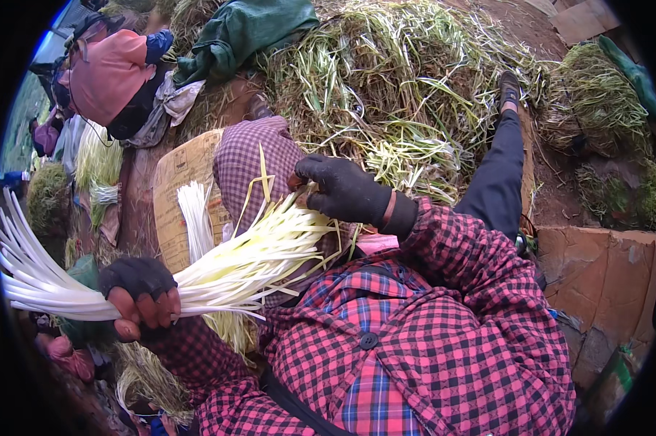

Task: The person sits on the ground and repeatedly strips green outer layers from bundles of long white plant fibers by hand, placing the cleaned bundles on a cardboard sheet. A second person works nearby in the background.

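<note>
My left hand (143,302), in a dark fingerless glove, grips a bundle of long white stalks with yellow leaves (246,259), which look like blanched chives. The white ends fan out to the left; the leafy ends point up and right. My right hand (333,188), in a similar black glove, has its bent fingers closed on the leaf ends at the bundle's upper right. Beneath the bundle, a checkered cloth (257,158) covers my bent leg. Beside it, a smaller bunch of white stalks (194,218) lies on a yellowish printed sack or sheet (170,174).
A large heap of green and withered leaves (393,82) lies ahead, with a green cloth (246,38) at its left edge. My outstretched leg (497,169) runs beside it. A cardboard box (600,289) stands at right. Another person (107,76) bends over at upper left, near more bundles (99,158).
</note>
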`<action>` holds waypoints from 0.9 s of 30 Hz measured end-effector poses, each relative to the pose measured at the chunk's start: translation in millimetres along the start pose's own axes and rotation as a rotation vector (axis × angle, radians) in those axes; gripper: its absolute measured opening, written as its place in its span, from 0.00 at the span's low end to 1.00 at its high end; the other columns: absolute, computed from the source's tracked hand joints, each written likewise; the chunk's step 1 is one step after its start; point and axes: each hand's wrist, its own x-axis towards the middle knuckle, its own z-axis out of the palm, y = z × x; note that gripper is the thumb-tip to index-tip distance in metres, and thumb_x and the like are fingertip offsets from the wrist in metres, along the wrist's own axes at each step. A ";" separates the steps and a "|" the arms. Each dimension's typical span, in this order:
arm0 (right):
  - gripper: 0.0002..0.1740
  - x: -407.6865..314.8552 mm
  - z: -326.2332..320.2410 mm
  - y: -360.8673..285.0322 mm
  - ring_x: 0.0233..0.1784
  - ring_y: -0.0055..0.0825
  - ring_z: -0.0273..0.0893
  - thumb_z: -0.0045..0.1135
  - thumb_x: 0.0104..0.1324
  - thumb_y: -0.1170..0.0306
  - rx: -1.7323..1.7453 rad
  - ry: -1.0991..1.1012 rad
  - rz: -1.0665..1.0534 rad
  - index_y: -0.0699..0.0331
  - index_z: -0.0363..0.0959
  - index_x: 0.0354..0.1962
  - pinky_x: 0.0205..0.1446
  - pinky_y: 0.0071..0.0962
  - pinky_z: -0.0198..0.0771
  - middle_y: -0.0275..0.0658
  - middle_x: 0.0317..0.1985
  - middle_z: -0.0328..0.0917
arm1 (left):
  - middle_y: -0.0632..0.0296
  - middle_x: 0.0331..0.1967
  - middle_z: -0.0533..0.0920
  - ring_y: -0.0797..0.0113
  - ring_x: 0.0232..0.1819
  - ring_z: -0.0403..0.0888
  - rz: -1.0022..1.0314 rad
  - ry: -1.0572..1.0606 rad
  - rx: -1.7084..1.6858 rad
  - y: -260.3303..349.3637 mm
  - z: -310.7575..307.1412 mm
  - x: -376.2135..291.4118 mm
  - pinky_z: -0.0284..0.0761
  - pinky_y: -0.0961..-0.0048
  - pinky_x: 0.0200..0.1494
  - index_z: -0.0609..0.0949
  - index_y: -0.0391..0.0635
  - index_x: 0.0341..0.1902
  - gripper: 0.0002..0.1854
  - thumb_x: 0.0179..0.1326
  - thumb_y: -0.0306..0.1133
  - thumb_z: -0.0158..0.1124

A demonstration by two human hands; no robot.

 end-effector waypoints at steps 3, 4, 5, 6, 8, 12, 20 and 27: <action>0.11 -3.9 4.6 2.0 0.38 0.45 0.75 0.59 0.49 0.70 -0.028 0.014 -0.006 0.62 0.73 0.33 0.41 0.38 0.71 0.43 0.35 0.74 | 0.61 0.11 0.77 0.69 0.12 0.77 -0.002 -0.026 -0.012 -1.1 0.7 2.6 0.80 0.69 0.24 0.72 0.44 0.22 0.12 0.54 0.31 0.66; 0.11 -4.1 5.4 0.8 0.38 0.45 0.75 0.59 0.49 0.70 -0.027 0.012 -0.006 0.62 0.73 0.33 0.40 0.38 0.71 0.42 0.34 0.74 | 0.61 0.11 0.77 0.69 0.12 0.77 -0.004 -0.028 -0.013 -0.3 1.8 3.1 0.80 0.69 0.24 0.72 0.44 0.21 0.12 0.54 0.30 0.66; 0.11 -4.2 6.0 -0.5 0.37 0.45 0.76 0.59 0.49 0.70 -0.027 0.010 -0.006 0.62 0.73 0.33 0.40 0.38 0.71 0.42 0.34 0.74 | 0.60 0.11 0.77 0.69 0.12 0.77 -0.009 -0.028 -0.015 0.3 2.7 3.6 0.81 0.69 0.24 0.72 0.44 0.21 0.12 0.54 0.30 0.66; 0.11 -3.2 5.3 -3.3 0.37 0.45 0.76 0.58 0.50 0.69 -0.046 0.010 -0.008 0.62 0.73 0.33 0.40 0.39 0.71 0.43 0.33 0.75 | 0.60 0.11 0.77 0.69 0.12 0.77 -0.014 -0.030 -0.017 0.5 2.9 4.5 0.81 0.69 0.24 0.72 0.43 0.21 0.12 0.54 0.29 0.66; 0.12 -0.5 3.8 -9.5 0.36 0.46 0.76 0.58 0.50 0.68 -0.083 0.010 -0.010 0.62 0.73 0.33 0.39 0.41 0.71 0.44 0.32 0.76 | 0.60 0.11 0.77 0.69 0.11 0.76 -0.019 -0.039 -0.018 0.5 3.0 5.6 0.80 0.69 0.24 0.72 0.43 0.20 0.12 0.53 0.29 0.66; 0.12 2.8 11.7 -1.5 0.35 0.47 0.77 0.57 0.51 0.65 -0.253 -0.029 0.125 0.61 0.74 0.34 0.38 0.41 0.72 0.47 0.28 0.77 | 0.59 0.11 0.77 0.68 0.11 0.76 -0.017 -0.069 -0.023 -5.8 4.2 9.3 0.78 0.69 0.23 0.72 0.43 0.19 0.13 0.51 0.28 0.67; 0.11 -27.2 -11.2 103.9 0.35 0.47 0.77 0.55 0.51 0.65 -0.312 0.104 0.482 0.64 0.72 0.28 0.39 0.41 0.71 0.48 0.28 0.77 | 0.58 0.11 0.75 0.68 0.11 0.73 -0.041 -0.143 -0.135 -13.0 17.5 28.4 0.72 0.72 0.17 0.74 0.40 0.17 0.12 0.48 0.23 0.69; 0.15 -9.8 -7.6 -2.8 0.26 0.24 0.72 0.65 0.53 0.70 0.101 0.002 -0.003 0.63 0.73 0.39 0.32 0.25 0.68 0.37 0.28 0.75 | 0.58 0.10 0.74 0.68 0.09 0.72 -0.011 -0.059 -0.143 -19.3 20.7 19.0 0.70 0.73 0.15 0.73 0.41 0.16 0.13 0.48 0.23 0.69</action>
